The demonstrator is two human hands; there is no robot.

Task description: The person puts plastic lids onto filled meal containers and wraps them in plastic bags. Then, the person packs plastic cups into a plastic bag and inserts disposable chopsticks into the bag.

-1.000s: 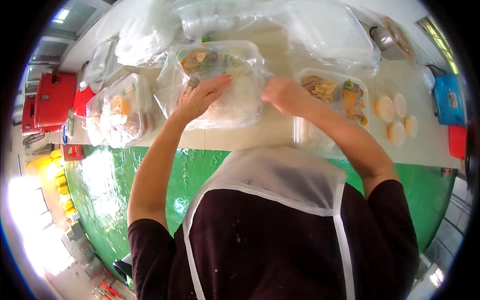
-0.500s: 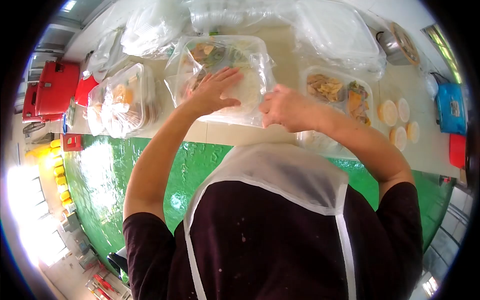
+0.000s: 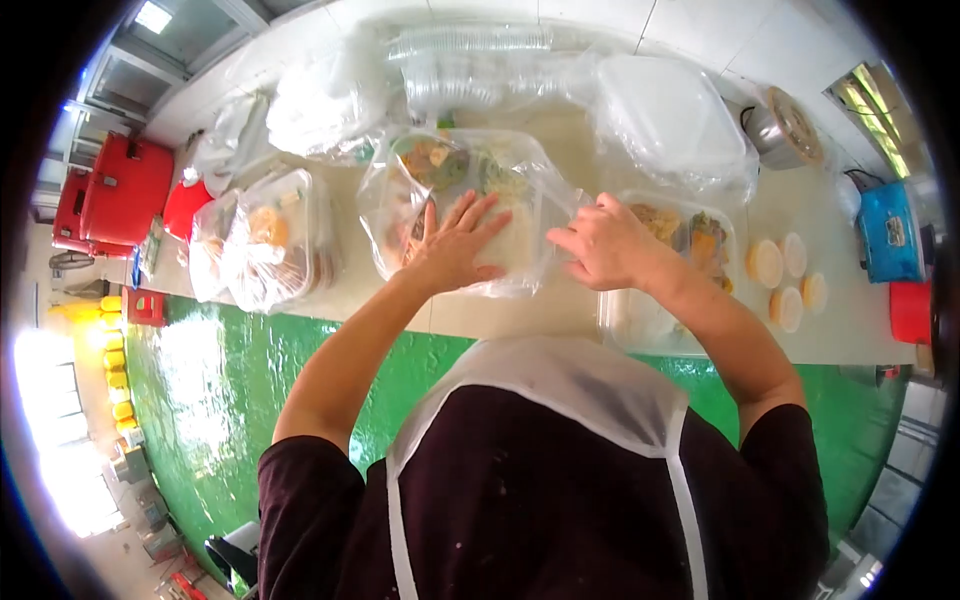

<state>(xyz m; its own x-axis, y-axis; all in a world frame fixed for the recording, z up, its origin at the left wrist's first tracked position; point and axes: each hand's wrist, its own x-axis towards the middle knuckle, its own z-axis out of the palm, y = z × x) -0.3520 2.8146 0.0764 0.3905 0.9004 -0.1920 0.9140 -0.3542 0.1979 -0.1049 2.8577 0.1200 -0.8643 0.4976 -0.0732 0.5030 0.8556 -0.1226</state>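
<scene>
A clear plastic bag is around a lidded food container on the table. My left hand lies on top of the container with its fingers spread. At the container's right side, my right hand pinches the bag, and a strip of film stretches up to its fingertips. Beside and partly behind my right hand sits a second container with food in its compartments. Further left is a bagged container with a knotted bag top.
Stacked clear lids or trays in plastic lie at the back. Several small round cups stand at the right, near a metal pot and a blue box. Red cases stand at the far left.
The view has shifted, so the table appears lower. My left hand has stayed spread on the container. My right hand has moved slightly away from it, drawing the bag's edge to the right.
</scene>
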